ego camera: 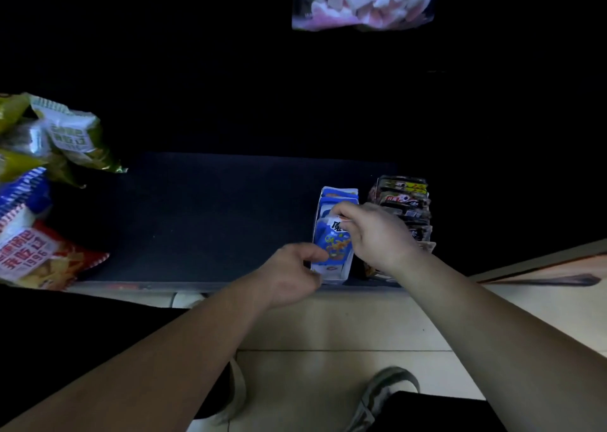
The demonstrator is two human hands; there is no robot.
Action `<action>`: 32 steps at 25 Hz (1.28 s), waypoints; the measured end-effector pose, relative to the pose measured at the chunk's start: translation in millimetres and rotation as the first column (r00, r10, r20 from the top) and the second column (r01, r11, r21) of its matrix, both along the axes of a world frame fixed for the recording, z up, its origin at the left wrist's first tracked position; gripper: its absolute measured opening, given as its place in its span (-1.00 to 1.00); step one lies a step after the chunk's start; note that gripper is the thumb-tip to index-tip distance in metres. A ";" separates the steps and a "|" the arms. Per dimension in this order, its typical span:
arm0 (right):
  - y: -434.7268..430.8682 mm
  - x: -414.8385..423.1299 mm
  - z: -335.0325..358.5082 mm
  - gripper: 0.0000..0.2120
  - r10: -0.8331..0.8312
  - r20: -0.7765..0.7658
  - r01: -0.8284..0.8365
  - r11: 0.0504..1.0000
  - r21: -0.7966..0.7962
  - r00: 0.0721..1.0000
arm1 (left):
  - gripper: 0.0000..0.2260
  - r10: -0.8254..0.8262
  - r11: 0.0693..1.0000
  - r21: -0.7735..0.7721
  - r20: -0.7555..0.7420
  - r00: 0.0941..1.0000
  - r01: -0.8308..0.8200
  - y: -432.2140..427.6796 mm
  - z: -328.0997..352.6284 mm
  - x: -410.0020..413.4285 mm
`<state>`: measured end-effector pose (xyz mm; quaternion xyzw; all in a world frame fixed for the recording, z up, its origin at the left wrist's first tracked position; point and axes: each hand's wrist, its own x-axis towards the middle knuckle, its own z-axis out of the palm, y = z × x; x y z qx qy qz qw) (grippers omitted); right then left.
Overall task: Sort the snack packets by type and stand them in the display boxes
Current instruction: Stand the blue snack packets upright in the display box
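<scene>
Both hands are working close together. I'm seeing my left hand [290, 272] gripping the near left corner of the blue display box [332, 273], steadying it. The blue packet [335, 247] is standing at the front of that box. It's looking light, soft and slick, so I'm judging its flat top seal the best hold. My right hand [377, 234] is pinching exactly there, and the dark packets [405, 198] are standing just beside.
</scene>
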<state>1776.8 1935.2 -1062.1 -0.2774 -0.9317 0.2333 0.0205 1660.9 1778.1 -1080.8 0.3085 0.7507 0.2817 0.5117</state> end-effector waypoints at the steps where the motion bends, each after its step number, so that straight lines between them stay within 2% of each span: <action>1: -0.1 -0.5 -1.9 -0.78 0.017 0.015 -0.017 0.999 -0.040 1.000 | -0.65 -0.004 1.000 -0.001 -0.005 1.000 0.004 -0.1 -2.7 -0.1; 4: -4.9 -0.1 -8.7 -0.72 0.073 0.186 -0.041 0.985 -0.168 0.980 | -0.74 0.202 0.979 0.023 -0.108 0.973 -0.201 1.8 -6.1 -7.4; 6: -1.6 2.2 -8.9 -0.65 0.058 0.244 -0.030 0.993 -0.118 0.968 | -0.75 0.290 0.957 0.026 -0.162 0.943 -0.290 3.7 -10.1 -11.9; 9: 3.7 -0.8 -2.5 -0.55 0.071 0.300 -0.077 0.997 0.010 0.951 | -0.77 0.296 0.955 0.065 -0.157 0.942 -0.289 5.9 -8.5 -5.9; 14: -0.7 3.7 -2.9 -0.51 0.054 0.322 -0.059 0.998 0.005 0.945 | -0.76 0.242 0.967 0.123 -0.146 0.959 -0.225 7.8 -6.3 1.5; 17: 2.4 3.4 -2.4 -0.54 0.108 0.281 -0.139 0.986 0.094 0.954 | -0.75 0.157 0.984 0.111 -0.180 0.971 -0.138 3.9 -9.8 4.1; 19: 3.1 1.5 -5.2 -0.57 0.134 0.288 -0.168 0.981 0.094 0.948 | -0.67 -0.009 0.995 0.094 -0.163 0.987 0.025 1.0 -12.7 9.6; 22: 8.2 6.7 -15.3 -0.66 0.051 0.267 -0.061 0.998 0.029 0.962 | -0.47 -0.191 0.981 0.028 -0.050 0.980 0.193 -3.4 -24.1 21.5; 23: 11.0 8.9 -17.6 -0.71 0.010 0.253 -0.013 1.000 0.009 0.967 | -0.42 -0.261 0.965 -0.012 -0.054 0.964 0.261 -4.1 -27.2 24.6; 25: 12.8 11.5 -19.0 -0.78 -0.004 0.259 0.005 1.000 -0.003 0.966 | -0.36 -0.418 0.907 -0.103 -0.133 0.898 0.407 -5.9 -32.2 28.7; 27: 7.6 11.6 -19.1 -0.80 0.046 0.281 -0.053 0.998 0.018 0.959 | -0.32 -0.500 0.866 -0.154 -0.221 0.838 0.476 -9.0 -39.6 26.8; 32: 0.9 15.7 -26.2 -0.75 0.062 0.256 -0.054 0.998 -0.042 0.965 | -0.30 -0.528 0.841 -0.135 -0.410 0.744 0.523 -10.8 -45.2 27.7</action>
